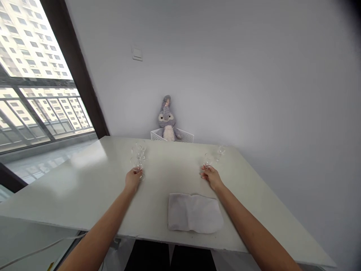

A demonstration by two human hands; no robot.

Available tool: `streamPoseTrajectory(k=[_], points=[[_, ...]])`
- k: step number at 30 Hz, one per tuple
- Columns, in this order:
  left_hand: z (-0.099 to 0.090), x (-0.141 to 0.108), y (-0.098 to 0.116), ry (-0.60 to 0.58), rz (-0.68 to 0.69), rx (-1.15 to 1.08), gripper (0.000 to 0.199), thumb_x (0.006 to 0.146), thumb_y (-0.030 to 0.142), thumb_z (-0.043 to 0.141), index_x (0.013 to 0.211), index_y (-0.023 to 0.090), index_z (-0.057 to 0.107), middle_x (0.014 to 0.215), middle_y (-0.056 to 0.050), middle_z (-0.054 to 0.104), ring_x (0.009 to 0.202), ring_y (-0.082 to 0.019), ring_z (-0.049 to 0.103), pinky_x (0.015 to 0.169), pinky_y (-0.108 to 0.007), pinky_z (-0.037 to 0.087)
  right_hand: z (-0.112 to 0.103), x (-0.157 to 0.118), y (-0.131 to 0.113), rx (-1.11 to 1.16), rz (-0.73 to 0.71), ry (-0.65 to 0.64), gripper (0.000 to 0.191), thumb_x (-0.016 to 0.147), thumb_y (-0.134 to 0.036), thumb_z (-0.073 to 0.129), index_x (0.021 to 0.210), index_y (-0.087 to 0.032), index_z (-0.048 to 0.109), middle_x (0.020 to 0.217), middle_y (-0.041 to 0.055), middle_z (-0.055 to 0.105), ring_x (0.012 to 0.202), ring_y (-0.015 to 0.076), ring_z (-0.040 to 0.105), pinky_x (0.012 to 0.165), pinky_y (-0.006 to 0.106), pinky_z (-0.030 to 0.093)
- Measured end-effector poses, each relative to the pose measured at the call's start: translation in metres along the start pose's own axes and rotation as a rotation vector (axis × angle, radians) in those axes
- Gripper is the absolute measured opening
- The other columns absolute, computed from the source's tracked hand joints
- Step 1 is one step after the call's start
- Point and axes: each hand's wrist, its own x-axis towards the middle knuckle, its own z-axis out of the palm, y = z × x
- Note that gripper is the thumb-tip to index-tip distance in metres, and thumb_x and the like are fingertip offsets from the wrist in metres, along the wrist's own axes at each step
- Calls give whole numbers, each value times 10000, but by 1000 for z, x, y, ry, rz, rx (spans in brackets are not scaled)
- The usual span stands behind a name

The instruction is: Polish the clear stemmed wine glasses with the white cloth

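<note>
My left hand (133,179) is closed around the lower part of a clear stemmed glass (135,162) on the left side of the white table. Just behind it, more clear stemmed glasses (138,149) stand close together; their outlines overlap, so I cannot tell how many there are. On the right, my right hand (211,177) has its fingers around another clear stemmed glass (208,159). Farther back and to the right of that hand stands one more stemmed glass (221,151). A folded pale cloth (194,213) lies between my forearms, near the front edge.
The white table (93,180) reaches back to a grey wall. At its far edge, a grey plush rabbit (167,118) sits in a white perforated basket (186,137). A window with a railing is on the left. A white cable (42,249) runs below the table at lower left.
</note>
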Motion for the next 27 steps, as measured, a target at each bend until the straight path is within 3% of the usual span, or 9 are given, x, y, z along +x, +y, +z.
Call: streamPoseTrajectory(k=[12, 16, 19, 22, 24, 27], points=[[-14, 28, -1, 27, 29, 23, 303, 571, 209, 580, 872, 187, 607, 607, 16, 515, 522, -117, 457, 525, -247, 350, 39, -45, -8, -88, 90, -238, 296, 654, -162, 577, 950, -150, 585, 1036, 79, 604, 597, 98, 589, 465, 206, 461], [-18, 28, 0, 77, 21, -8, 419, 563, 191, 565, 982, 203, 566, 817, -17, 567, 591, -119, 504, 553, -250, 388, 61, -57, -2, -127, 106, -315, 307, 677, -166, 544, 982, -162, 580, 1036, 80, 604, 608, 89, 581, 476, 199, 458], [-21, 20, -2, 172, 26, -49, 474, 571, 184, 544, 1044, 208, 524, 1013, -49, 550, 690, -127, 526, 597, -255, 410, 82, -66, 3, -176, 96, -471, 382, 679, -168, 546, 1060, -188, 560, 1145, 81, 556, 705, 102, 597, 538, 207, 480], [-28, 2, -5, 200, 58, -129, 450, 586, 197, 532, 1035, 215, 522, 1073, -43, 538, 753, -126, 525, 646, -261, 424, 92, -63, 2, -266, 45, -608, 458, 653, -138, 554, 1104, -219, 548, 1216, 71, 513, 729, 108, 603, 533, 198, 475], [-35, -13, -5, 166, 59, -196, 414, 583, 211, 541, 998, 217, 540, 1053, -32, 549, 745, -122, 524, 653, -271, 434, 85, -48, -1, -277, -31, -493, 447, 641, -109, 524, 1076, -207, 560, 1174, 70, 541, 642, 89, 596, 483, 185, 455], [-48, -37, -5, 170, 49, -276, 362, 571, 229, 564, 933, 206, 572, 993, -23, 572, 728, -118, 525, 652, -277, 446, 49, -11, -9, -150, -95, 34, 366, 647, -109, 487, 995, -182, 573, 1034, 57, 593, 531, 59, 560, 430, 167, 427]])
